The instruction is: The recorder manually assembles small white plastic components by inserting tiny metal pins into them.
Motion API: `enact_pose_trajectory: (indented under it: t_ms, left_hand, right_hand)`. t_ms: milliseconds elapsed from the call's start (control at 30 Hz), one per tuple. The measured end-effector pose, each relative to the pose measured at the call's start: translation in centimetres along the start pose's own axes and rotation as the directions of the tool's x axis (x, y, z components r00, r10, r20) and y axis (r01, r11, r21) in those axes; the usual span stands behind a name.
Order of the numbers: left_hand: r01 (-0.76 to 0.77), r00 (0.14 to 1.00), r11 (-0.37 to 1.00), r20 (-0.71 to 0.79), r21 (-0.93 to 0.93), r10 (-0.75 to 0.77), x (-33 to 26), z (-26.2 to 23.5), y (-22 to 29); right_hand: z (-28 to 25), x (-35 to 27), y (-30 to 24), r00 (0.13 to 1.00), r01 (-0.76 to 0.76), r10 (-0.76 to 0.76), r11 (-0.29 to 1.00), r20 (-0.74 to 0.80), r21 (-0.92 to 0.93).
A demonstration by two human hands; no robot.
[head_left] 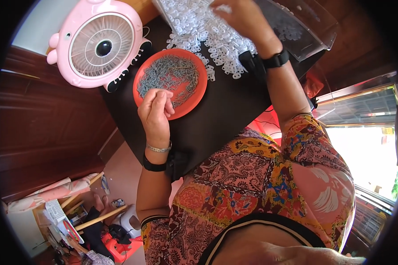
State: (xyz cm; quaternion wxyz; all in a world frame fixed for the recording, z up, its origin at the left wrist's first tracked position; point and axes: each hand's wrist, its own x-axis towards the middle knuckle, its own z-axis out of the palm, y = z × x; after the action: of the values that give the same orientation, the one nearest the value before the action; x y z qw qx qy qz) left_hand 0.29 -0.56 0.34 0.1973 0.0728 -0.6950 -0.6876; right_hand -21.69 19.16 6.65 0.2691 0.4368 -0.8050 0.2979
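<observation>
My left hand (pixel 155 106) is over the near rim of a round red plate (pixel 201 88), its fingers curled together. What they hold, if anything, is hidden. Small grey metal pieces, thin like screws (pixel 163 73), are heaped in the plate. Farther up and to the right, my right hand (pixel 245 18) hovers over a wide heap of small white plastic pieces with holes (pixel 194 22). Its fingers point left and are blurred at the tips, partly against the top edge of the picture.
Left of the plate stands a pink animal-shaped fan (pixel 102 44). A clear plastic bin (pixel 311 44) lies at the right of the black tabletop (pixel 208 119). Dark wooden panels (pixel 44 110) rise at the left. Below them, another person sits near a red stool (pixel 119 249).
</observation>
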Motion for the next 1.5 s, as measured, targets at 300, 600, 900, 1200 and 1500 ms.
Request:
enact_pose_trajectory:
  t_ms: [300, 600, 900, 1200, 1500]
  left_hand:
    - [0.015, 0.999, 1.0, 0.029, 0.001, -0.015, 0.1, 0.0, 0.1]
    - [0.034, 0.999, 0.999, 0.022, -0.015, -0.033, 0.2, -0.1, 0.0]
    - [0.053, 0.998, 0.999, 0.022, 0.009, -0.053, 0.3, -0.1, -0.1]
    - [0.089, 0.996, 0.996, -0.004, -0.021, -0.09, 0.2, 0.1, -0.2]
    - [0.138, 0.989, 0.988, 0.061, -0.068, -0.134, 0.3, 0.1, -0.5]
  right_hand:
    - [8.2, -2.4, 0.3, 0.879, -0.01, 0.14, 0.961, 0.456, -0.275]
    - [8.3, -2.6, 0.5, 0.874, -0.06, 0.163, 0.971, 0.458, -0.231]
    - [8.0, -2.9, 0.9, 0.864, 0.011, 0.07, 0.987, 0.499, -0.158]
    - [6.1, -2.3, -5.8, 0.955, -0.072, -0.136, 0.752, 0.262, 0.656]
    - [6.1, -3.6, -9.0, 0.926, 0.16, -0.351, 0.702, 0.142, 0.694]
